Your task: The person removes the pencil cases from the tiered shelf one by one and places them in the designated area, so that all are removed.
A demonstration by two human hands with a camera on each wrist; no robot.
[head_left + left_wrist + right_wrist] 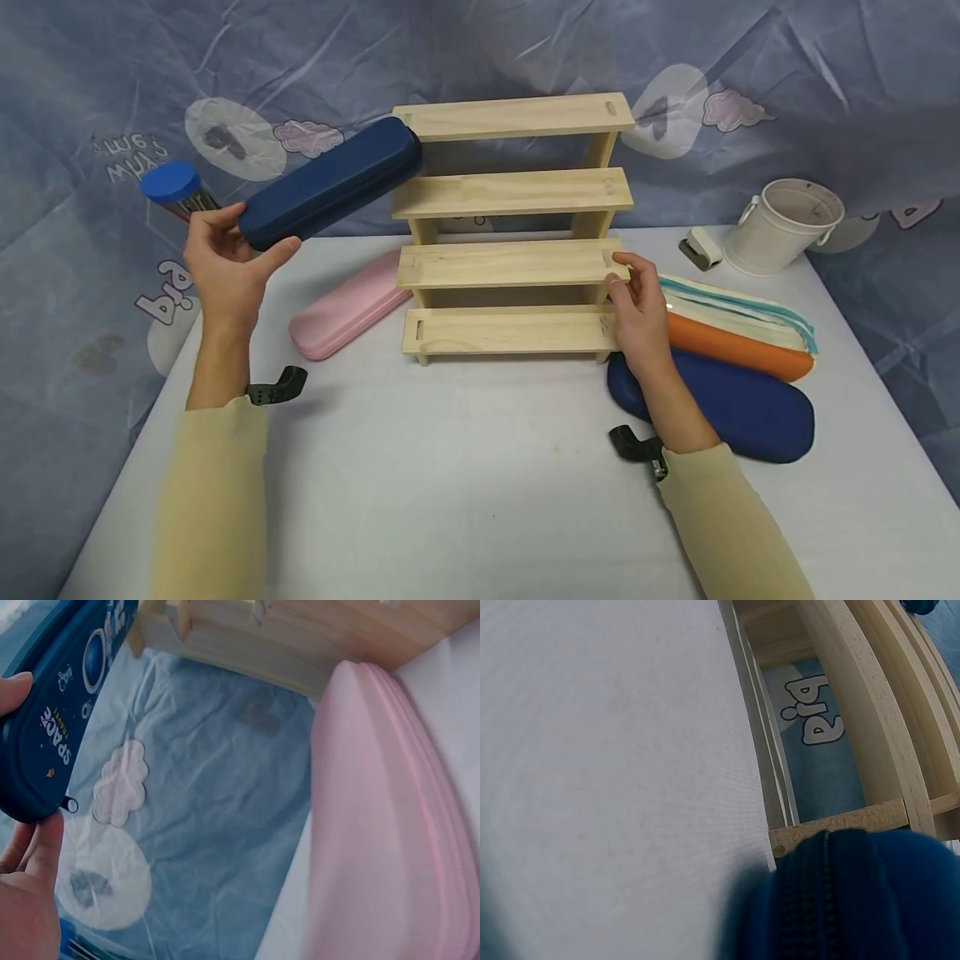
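Observation:
My left hand holds a dark blue hard pencil case by its near end, raised and slanting up toward the rack. In the left wrist view, the pencil case shows a "SPACE TRAVEL" print and a zipper pull. A four-tier wooden rack stands at the table's middle back. At its right side, my right hand pinches the end of the second board from the bottom between thumb and fingers. Beneath the right wrist lies a navy zipped case, which fills the bottom of the right wrist view.
A pink case lies left of the rack. Right of it are an orange, cream and teal pouch, a small white-and-black object and a white bucket. Behind my left hand stands a blue-lidded container.

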